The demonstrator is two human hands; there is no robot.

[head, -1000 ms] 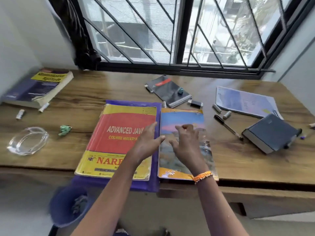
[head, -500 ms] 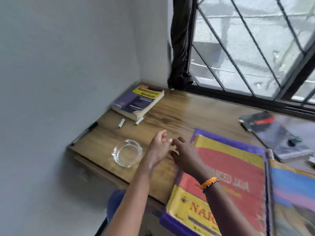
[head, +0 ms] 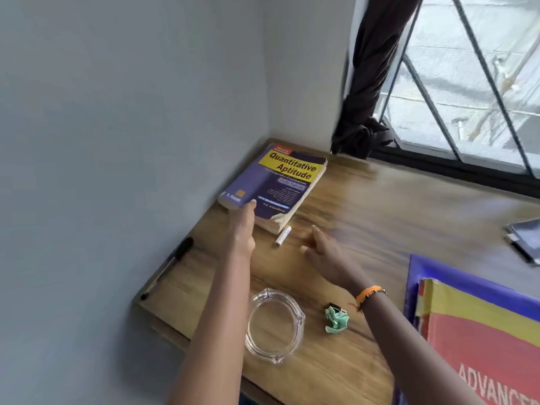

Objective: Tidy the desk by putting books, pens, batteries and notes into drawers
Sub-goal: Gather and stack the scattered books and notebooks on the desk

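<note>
Nearest the camera, at the lower right, a red and yellow book (head: 482, 346) lies on a purple folder (head: 438, 276), both flat on the wooden desk (head: 380, 229). Just left of them sits a crumpled green wrapper (head: 336, 318), and beside that a clear glass ashtray (head: 274, 324) near the desk's front edge. 2 bare forearms reach over this part of the desk. The right hand (head: 327, 252), with an orange band (head: 369, 293) at the wrist, is held just above the wood with its fingers straight and slightly spread, holding nothing; blur hides whether the fingertips touch the surface. A small white battery (head: 283, 235) lies just left of those fingertips, touching or nearly touching the near corner of the purple "Quantitative Aptitude" book (head: 280, 182). The left hand (head: 242, 226) reaches the book's near edge, its thumb on top of the cover; the other fingers are hidden, so I cannot tell whether they curl under it. Along the left edge of the desk, against the grey wall (head: 117, 141), lies a black pen (head: 168, 267). That book rests in the far left corner. Beyond it a dark curtain (head: 368, 112) hangs knotted beside the barred window (head: 467, 83). At the far right edge a dark notebook (head: 526, 238) is partly in view.
</note>
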